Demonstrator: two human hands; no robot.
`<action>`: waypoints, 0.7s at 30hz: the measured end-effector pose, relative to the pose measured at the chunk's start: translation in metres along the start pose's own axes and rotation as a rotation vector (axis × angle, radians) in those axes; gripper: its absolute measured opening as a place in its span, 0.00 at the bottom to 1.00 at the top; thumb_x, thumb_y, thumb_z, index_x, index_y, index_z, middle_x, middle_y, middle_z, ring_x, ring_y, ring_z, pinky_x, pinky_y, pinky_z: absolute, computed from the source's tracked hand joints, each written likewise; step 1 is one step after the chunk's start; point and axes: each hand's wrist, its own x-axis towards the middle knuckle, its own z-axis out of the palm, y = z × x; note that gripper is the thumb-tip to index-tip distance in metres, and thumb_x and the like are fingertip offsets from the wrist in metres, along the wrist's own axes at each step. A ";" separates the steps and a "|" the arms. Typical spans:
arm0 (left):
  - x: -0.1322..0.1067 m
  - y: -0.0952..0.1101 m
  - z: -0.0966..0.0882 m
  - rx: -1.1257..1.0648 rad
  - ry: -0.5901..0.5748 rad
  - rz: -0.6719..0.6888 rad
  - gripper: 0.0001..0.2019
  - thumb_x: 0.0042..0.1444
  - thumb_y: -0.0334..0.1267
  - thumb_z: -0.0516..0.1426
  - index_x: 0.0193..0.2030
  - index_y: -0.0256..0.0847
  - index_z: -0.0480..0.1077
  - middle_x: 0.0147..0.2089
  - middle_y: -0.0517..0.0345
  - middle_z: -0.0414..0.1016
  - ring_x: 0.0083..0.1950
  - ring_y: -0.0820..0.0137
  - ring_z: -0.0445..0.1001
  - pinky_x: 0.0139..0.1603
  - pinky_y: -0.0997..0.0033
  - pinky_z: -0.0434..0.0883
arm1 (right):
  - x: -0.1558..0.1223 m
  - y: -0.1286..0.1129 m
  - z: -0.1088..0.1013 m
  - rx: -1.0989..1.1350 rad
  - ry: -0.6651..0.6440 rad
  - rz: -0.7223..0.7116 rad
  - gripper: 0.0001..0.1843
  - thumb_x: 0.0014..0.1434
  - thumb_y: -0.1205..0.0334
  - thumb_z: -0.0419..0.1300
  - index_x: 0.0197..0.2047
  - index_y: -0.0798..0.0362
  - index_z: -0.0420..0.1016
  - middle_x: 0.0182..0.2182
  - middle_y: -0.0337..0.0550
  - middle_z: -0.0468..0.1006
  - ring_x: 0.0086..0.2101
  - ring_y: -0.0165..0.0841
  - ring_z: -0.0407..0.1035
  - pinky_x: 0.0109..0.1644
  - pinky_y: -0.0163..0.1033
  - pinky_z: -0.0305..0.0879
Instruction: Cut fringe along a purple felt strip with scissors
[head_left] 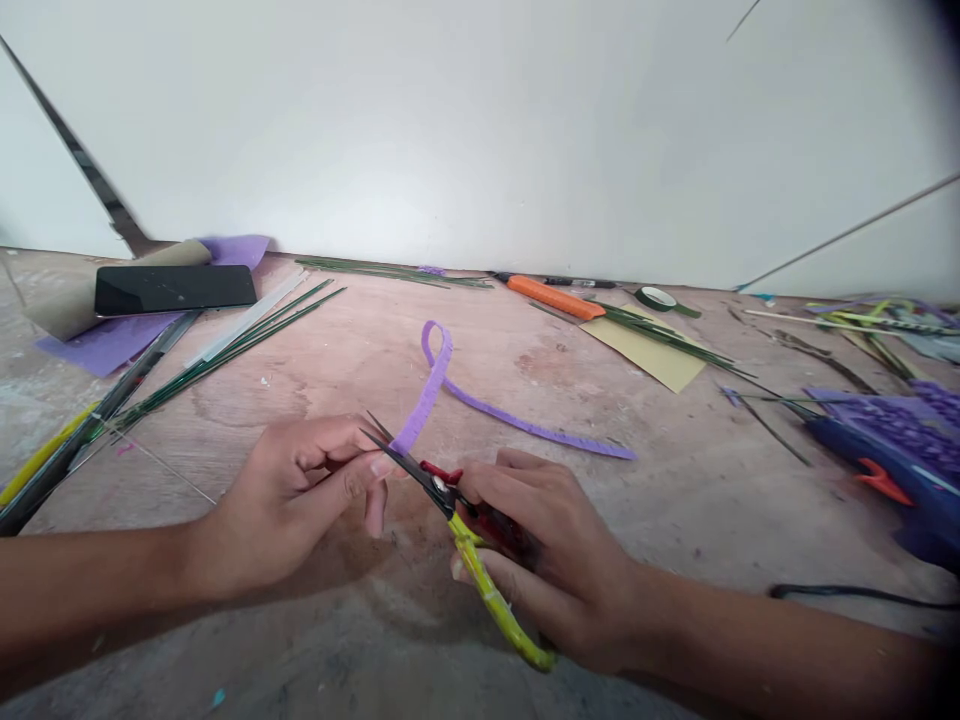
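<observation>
A long, narrow strip of purple paper point(435, 385) loops up and trails off to the right across the table, with small nicks along its edge. My left hand point(304, 495) pinches its near end between thumb and fingers. Scissors point(491, 590) with one yellow and one red handle are in my right hand point(544, 550), fingers around the handles. Their blades are slightly apart and lie at the strip's near end, right by my left fingertips. Whether the strip is between the blades is hard to make out.
A black phone point(176, 290) rests on purple paper point(154, 335) at the left, near green wires point(247, 335). An orange utility knife point(555, 297), yellow paper point(649, 350) and tape roll point(656, 298) lie at the back. On the right is a blue glue gun point(862, 455). A white wall point(465, 130) stands behind.
</observation>
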 end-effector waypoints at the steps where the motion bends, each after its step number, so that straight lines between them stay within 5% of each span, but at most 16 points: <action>1: 0.000 0.000 0.000 -0.003 -0.003 0.004 0.16 0.63 0.27 0.53 0.24 0.36 0.71 0.22 0.64 0.73 0.22 0.82 0.65 0.23 0.83 0.59 | 0.000 0.000 0.000 -0.001 -0.005 -0.006 0.11 0.62 0.63 0.56 0.29 0.52 0.59 0.23 0.32 0.63 0.24 0.28 0.52 0.33 0.37 0.47; 21: 0.000 0.002 0.001 -0.123 0.078 -0.131 0.13 0.62 0.29 0.54 0.25 0.37 0.69 0.20 0.64 0.71 0.18 0.81 0.59 0.19 0.80 0.54 | 0.001 -0.004 -0.001 -0.043 0.010 0.076 0.11 0.62 0.63 0.55 0.28 0.51 0.59 0.22 0.34 0.64 0.24 0.30 0.55 0.31 0.37 0.47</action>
